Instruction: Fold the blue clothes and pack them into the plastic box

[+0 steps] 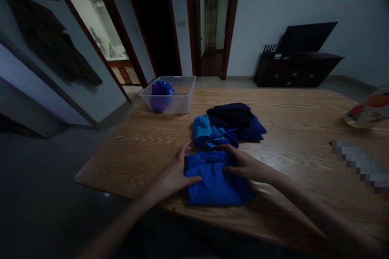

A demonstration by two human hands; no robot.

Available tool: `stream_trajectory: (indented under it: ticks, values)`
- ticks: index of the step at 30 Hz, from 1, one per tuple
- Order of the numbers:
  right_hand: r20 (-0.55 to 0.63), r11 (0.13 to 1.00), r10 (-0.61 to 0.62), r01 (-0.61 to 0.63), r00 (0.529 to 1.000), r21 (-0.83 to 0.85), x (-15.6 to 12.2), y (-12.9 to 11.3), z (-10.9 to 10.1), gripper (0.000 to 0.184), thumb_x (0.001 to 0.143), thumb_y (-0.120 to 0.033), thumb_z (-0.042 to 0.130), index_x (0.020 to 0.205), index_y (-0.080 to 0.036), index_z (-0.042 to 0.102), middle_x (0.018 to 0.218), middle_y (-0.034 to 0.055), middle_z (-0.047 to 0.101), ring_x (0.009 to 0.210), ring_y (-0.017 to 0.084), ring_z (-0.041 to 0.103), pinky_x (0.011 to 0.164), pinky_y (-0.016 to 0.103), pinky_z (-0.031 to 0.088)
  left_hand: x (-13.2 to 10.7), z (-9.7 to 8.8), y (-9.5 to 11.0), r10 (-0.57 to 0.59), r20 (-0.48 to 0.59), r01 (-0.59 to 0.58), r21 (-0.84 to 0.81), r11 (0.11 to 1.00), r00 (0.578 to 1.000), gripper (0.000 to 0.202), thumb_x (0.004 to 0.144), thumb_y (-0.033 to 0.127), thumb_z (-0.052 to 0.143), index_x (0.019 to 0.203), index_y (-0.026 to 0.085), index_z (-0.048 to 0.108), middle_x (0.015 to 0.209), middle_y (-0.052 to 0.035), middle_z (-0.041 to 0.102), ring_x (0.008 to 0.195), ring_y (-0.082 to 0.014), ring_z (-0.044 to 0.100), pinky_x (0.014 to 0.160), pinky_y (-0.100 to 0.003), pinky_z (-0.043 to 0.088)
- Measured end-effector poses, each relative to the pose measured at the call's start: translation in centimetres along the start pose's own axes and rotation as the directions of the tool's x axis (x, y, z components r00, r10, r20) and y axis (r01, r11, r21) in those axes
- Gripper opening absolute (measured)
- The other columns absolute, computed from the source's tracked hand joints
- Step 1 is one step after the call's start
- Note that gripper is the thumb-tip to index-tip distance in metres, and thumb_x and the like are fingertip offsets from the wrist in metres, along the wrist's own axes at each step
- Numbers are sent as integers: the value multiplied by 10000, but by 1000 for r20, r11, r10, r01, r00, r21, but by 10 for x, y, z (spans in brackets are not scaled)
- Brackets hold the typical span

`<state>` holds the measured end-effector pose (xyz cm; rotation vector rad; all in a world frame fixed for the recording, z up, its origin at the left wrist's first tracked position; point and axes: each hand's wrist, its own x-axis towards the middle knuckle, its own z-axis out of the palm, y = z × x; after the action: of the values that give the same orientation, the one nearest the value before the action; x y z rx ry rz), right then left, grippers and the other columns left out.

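Observation:
A folded royal-blue cloth (214, 180) lies near the front edge of the wooden table (146, 145). My left hand (175, 172) rests on its left edge, fingers stretched along the side and thumb laid on top. My right hand (247, 166) lies flat on the cloth's upper right part, fingers extended to the left. Just behind it sits a pile of folded garments: a light-blue piece (206, 131) and dark navy ones (235, 119) stacked together.
A clear plastic bin (182, 95) at the table's far left holds a crumpled purple-blue cloth (161, 89). A patterned dish (369, 111) sits at the right edge. Behind are open doorways and a dark cabinet (296, 68).

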<state>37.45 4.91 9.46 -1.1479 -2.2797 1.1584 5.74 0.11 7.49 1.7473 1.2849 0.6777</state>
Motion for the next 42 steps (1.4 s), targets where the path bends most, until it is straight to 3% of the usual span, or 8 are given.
stream_trajectory:
  ticks: [7, 12, 18, 23, 29, 32, 36, 42]
  values:
    - [9, 972, -168, 167, 986, -165, -5, -4, 8, 710, 882, -222, 805, 1536, -244, 527, 1479, 114, 648, 1294, 308, 654, 1121, 456, 521, 56, -14, 25, 188, 323, -294, 319, 901, 927, 1099, 664, 562, 989, 1580, 226, 482, 1546, -175, 557, 1429, -422, 529, 1207, -544, 423]
    - [-46, 840, -354, 296, 934, -455, -29, -2, 24, 357, 934, -62, 626, 1264, -187, 676, 1188, 135, 697, 1060, 278, 684, 916, 412, 599, 22, 7, 46, 269, 298, -398, 584, 707, 916, 347, 922, 335, 804, 1205, 201, 656, 1290, -119, 659, 1215, -319, 627, 1059, -448, 513]
    - [137, 553, -567, 499, 812, -667, -65, 9, 37, 352, 1019, -79, 569, 1337, -214, 642, 1353, 175, 708, 1194, 324, 685, 1038, 533, 567, -29, 48, 47, 368, 362, -493, 786, 372, 856, 204, 1029, 120, 589, 1211, 196, 639, 1074, -94, 719, 981, -277, 670, 874, -420, 531]
    - [158, 719, -393, 410, 906, -561, -94, -2, 36, 271, 1003, -341, 675, 1233, -204, 637, 1737, 208, 383, 1584, 389, 393, 1212, 591, 447, -48, 37, 71, 279, 377, -463, 609, 644, 883, 539, 978, 669, 663, 1241, 198, 660, 1232, -143, 724, 1169, -354, 657, 1040, -486, 514]
    - [-47, 639, -453, 288, 890, -713, -93, 12, 78, 566, 921, -504, 766, 1384, -215, 618, 1596, 223, 556, 1421, 426, 553, 1081, 597, 517, -3, 16, 93, 33, 417, -237, 447, 862, 908, 290, 1041, 408, 667, 1258, 217, 641, 1257, -72, 710, 1151, -269, 687, 995, -376, 536]
    - [-42, 535, -551, 315, 833, -784, -78, 14, 84, 399, 916, -352, 747, 1287, -237, 655, 1368, 162, 721, 1233, 365, 663, 1027, 528, 530, 35, 9, 85, -5, 606, -250, 335, 909, 795, 572, 919, 543, 794, 1327, 167, 652, 1336, -124, 683, 1205, -321, 669, 1036, -417, 543]
    - [8, 403, -709, 414, 705, -816, -61, -16, 58, 82, 1028, -327, 589, 1012, -277, 652, 1211, 104, 784, 1140, 314, 681, 996, 476, 510, 65, 20, 70, 64, 863, -128, 0, 992, 500, 660, 788, 553, 886, 1300, 183, 695, 1241, -64, 733, 1187, -322, 698, 1066, -438, 558]
    - [-48, 345, -802, 397, 596, -850, -37, -65, 28, 456, 1142, -206, 273, 1053, -305, 710, 1150, 13, 805, 1091, 246, 674, 927, 435, 477, 65, 4, 75, 21, 777, -47, 12, 999, 629, 705, 673, 476, 982, 1258, 197, 706, 1120, 3, 749, 1085, -285, 724, 969, -414, 622]
